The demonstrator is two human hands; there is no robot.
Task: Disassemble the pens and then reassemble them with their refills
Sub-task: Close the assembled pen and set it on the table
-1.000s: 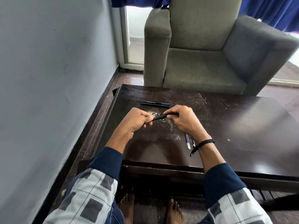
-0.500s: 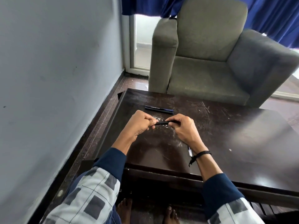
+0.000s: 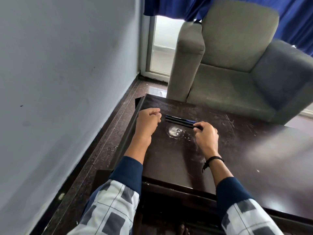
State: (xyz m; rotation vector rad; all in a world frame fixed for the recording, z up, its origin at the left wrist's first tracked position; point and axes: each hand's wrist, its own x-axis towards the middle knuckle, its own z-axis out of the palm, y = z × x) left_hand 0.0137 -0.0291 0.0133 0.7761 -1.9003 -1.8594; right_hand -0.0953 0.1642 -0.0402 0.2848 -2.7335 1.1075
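Right hand (image 3: 205,135) grip pinching nearest pen (image 3: 180,123) on table (image 3: 237,150); left hand (image 3: 147,122) loosely curled, empty

Pens (image 3: 179,120) on table (image 3: 237,150), between hands

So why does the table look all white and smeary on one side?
Head view: window daylight glares off the glossy dark wooden table at right; motion blur smears that patch, while the dark pens by the right hand stay fairly sharp.

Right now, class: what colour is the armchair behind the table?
Grey-green armchair, clearest in the head view.
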